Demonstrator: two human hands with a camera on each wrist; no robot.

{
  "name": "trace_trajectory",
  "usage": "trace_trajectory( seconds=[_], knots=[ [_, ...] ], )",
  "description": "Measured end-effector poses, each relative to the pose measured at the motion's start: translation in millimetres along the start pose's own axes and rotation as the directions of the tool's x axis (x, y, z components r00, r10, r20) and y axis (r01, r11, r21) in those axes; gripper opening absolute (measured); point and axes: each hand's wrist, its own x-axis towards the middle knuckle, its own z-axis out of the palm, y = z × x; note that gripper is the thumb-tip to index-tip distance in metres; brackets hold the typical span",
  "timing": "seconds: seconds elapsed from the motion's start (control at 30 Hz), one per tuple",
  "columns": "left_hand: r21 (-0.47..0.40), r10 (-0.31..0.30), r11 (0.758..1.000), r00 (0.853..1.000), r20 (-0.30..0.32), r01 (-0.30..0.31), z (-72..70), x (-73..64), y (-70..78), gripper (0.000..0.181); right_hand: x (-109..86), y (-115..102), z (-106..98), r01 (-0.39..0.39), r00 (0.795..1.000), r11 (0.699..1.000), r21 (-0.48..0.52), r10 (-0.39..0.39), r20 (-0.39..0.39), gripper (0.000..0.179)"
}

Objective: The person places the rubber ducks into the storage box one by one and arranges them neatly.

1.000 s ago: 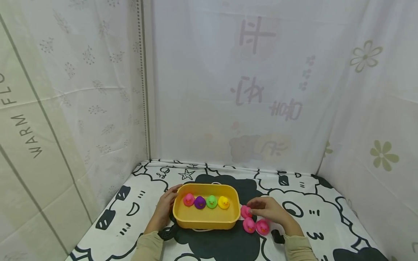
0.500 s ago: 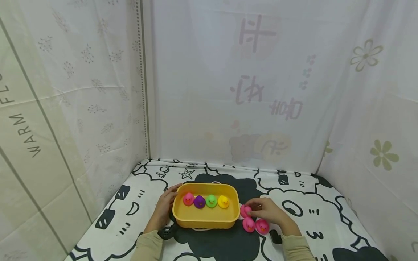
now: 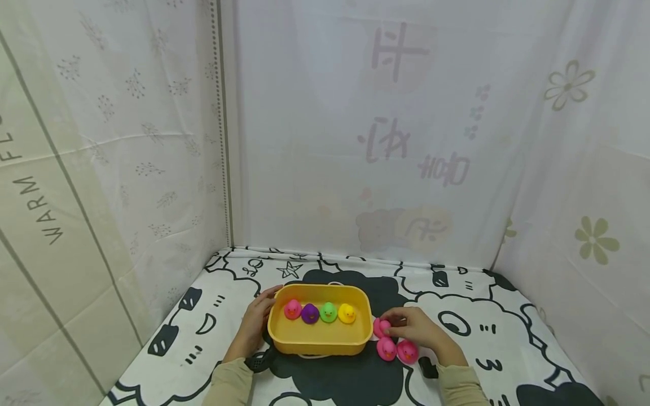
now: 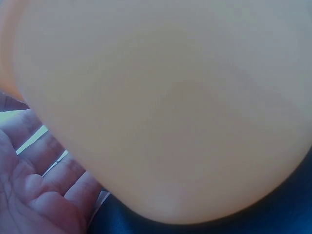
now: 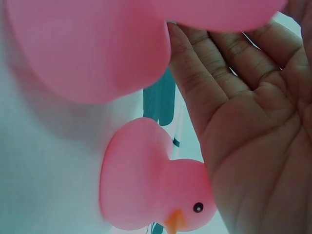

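Note:
My left hand [image 3: 257, 321] rests along the left end of a yellow plastic tray [image 3: 325, 348], its fingers reaching up beside the rim. In the left wrist view the tray [image 4: 170, 122] fills most of the picture, and the hand [image 4: 46, 185] lies beside its wall with fingers extended. To the right of the tray, my right hand [image 3: 418, 330] pinches a pink rubber duck [image 3: 380, 326] by its head. The right wrist view shows this duck [image 5: 87, 53] up close, partly cropped. Two more pink rubber ducks, a left one [image 3: 386, 349] and a right one [image 3: 408, 352], sit just in front.
In a row inside the tray stand a pink duck [image 3: 292, 309], a purple duck [image 3: 310, 313], a green duck [image 3: 328, 312] and a yellow duck [image 3: 347, 313]. A black-and-white cartoon cloth [image 3: 472, 316] covers the table. Pale curtains [image 3: 315, 141] enclose the back and sides.
My right hand has shifted slightly left, its thumb closer on the pink rubber duck. The left hand, tray and other ducks keep their places.

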Motion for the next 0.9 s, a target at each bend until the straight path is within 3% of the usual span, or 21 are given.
trace_trajectory(
  seconds=[0.9],
  knots=[
    [-0.010, -0.007, 1.000, 1.000, 0.009, 0.007, 0.4, 0.0, 2.0, 0.046, -0.2, 0.3, -2.0, 0.013, 1.000, 0.999, 0.037, -0.014, 0.024, 0.028]
  ],
)
